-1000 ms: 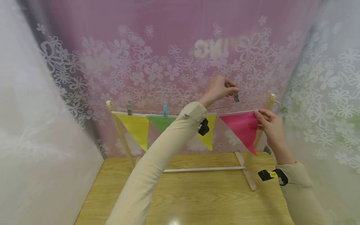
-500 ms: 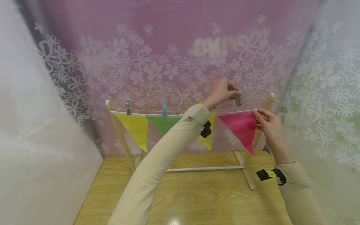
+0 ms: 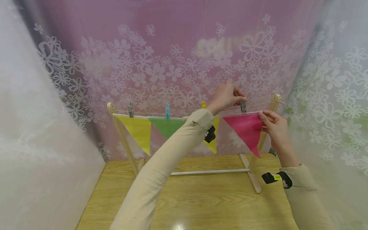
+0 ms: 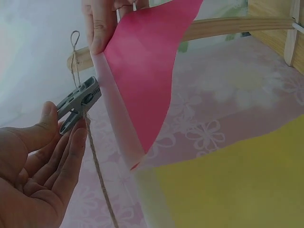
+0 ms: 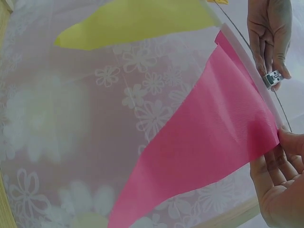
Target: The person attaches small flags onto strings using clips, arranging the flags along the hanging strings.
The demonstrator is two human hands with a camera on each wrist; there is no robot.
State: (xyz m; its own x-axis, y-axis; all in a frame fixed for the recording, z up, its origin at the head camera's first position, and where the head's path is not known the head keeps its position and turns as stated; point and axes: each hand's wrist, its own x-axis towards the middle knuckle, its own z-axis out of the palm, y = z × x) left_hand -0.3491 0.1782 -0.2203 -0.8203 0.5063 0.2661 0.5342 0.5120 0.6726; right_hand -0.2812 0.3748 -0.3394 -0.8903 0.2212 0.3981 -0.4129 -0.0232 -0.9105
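My left hand (image 3: 227,95) pinches a grey clothespin (image 4: 80,102) by its handle ends, thumb against fingers. The clothespin's jaw end is at the white top band of a pink pennant (image 3: 244,131), near its middle. Twine (image 4: 97,166) runs past the clothespin; whether the jaws are around it I cannot tell. My right hand (image 3: 274,127) pinches the pennant's upper right corner between thumb and fingers, as the right wrist view shows too. To the left hang a yellow pennant (image 3: 138,131), a green pennant (image 3: 165,126) and another yellow pennant (image 3: 214,140), partly hidden by my left forearm.
The twine is strung between a left wooden post (image 3: 123,137) and a right wooden post (image 3: 274,103). A white rod (image 3: 212,172) joins the stand's feet above the wooden table (image 3: 201,204). Grey (image 3: 130,110), blue (image 3: 167,111) and yellow (image 3: 203,105) clothespins sit along the line. Floral curtains surround it.
My left hand has moved down and slightly right, bringing the grey clothespin from above the line to the pink pennant's top edge. The right hand has kept its hold on the corner.
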